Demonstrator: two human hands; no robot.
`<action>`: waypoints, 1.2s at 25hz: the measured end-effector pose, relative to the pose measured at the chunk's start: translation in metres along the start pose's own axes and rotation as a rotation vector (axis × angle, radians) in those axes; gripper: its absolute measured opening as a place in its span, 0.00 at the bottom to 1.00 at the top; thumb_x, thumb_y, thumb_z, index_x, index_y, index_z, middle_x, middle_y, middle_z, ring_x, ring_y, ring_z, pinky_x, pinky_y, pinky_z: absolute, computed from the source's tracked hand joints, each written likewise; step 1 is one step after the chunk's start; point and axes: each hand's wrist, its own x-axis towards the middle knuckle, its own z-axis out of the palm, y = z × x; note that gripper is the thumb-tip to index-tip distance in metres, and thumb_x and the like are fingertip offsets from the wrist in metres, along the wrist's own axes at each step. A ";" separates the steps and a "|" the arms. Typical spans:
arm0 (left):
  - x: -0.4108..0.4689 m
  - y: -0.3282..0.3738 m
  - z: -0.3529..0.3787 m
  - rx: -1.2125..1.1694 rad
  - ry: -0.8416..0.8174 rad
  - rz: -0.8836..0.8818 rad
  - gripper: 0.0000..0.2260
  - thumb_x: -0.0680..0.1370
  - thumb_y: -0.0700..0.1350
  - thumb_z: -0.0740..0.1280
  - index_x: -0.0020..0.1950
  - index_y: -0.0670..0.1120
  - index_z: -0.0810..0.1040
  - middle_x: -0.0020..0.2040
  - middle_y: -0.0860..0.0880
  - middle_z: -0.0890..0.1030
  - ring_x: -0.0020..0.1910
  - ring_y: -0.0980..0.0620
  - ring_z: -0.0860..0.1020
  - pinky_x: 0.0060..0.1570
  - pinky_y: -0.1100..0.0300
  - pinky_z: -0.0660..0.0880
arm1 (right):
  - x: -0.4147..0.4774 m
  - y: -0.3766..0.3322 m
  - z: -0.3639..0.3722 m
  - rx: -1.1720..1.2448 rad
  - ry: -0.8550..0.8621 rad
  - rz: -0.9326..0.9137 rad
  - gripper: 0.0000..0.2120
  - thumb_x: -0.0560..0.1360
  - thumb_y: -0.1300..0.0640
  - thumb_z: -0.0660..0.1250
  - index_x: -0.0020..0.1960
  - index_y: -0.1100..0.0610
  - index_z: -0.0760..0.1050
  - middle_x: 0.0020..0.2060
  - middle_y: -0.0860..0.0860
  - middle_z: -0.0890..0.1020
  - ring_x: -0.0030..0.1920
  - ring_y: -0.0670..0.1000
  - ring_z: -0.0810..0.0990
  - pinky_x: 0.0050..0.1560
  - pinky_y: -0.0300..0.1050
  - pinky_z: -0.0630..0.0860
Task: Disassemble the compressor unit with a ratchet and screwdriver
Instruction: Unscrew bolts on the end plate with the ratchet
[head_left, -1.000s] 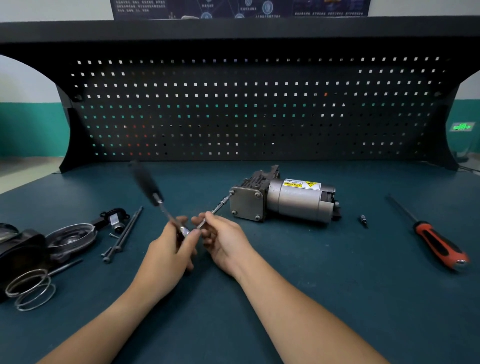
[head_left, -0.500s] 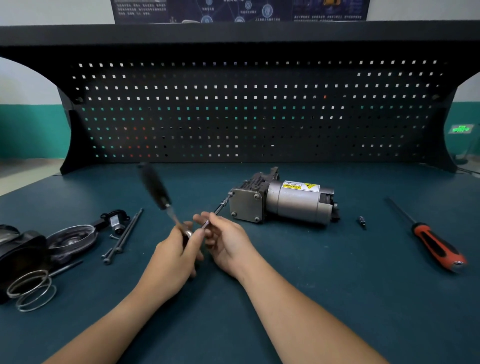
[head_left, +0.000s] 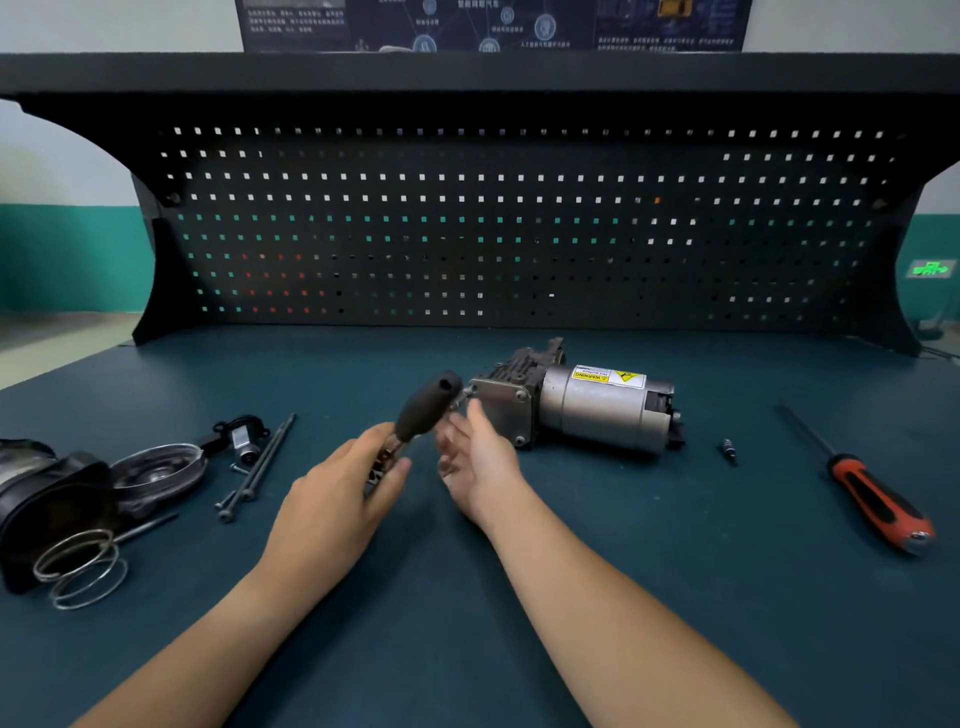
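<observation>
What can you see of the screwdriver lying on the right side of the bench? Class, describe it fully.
The screwdriver lies flat on the blue-green bench, far to the right, apart from the other parts. Its thin dark shaft points away and to the left. Its thick handle is orange with black grip panels that look rubbery. The handle points toward the person and ends in a shiny metal cap. Only the bench touches it.
</observation>
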 end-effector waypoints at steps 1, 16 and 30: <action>0.001 -0.003 0.000 -0.049 0.024 -0.017 0.10 0.77 0.47 0.65 0.58 0.50 0.75 0.40 0.57 0.74 0.41 0.47 0.77 0.39 0.56 0.68 | 0.004 -0.009 0.000 0.016 0.027 -0.005 0.17 0.80 0.49 0.59 0.58 0.60 0.74 0.47 0.52 0.82 0.32 0.44 0.74 0.28 0.35 0.62; 0.024 -0.017 -0.034 -0.309 0.369 -0.278 0.16 0.77 0.49 0.58 0.36 0.38 0.67 0.30 0.41 0.74 0.31 0.45 0.72 0.34 0.52 0.66 | 0.014 -0.005 0.014 0.374 -0.006 0.069 0.09 0.77 0.63 0.64 0.38 0.61 0.73 0.30 0.52 0.77 0.29 0.45 0.75 0.27 0.33 0.73; 0.025 -0.064 -0.112 -0.781 0.915 -0.422 0.11 0.77 0.43 0.54 0.34 0.48 0.64 0.18 0.55 0.67 0.19 0.58 0.65 0.19 0.68 0.56 | -0.057 0.116 0.102 -1.375 -0.652 -0.678 0.09 0.73 0.58 0.69 0.51 0.60 0.82 0.49 0.57 0.82 0.52 0.56 0.79 0.51 0.44 0.74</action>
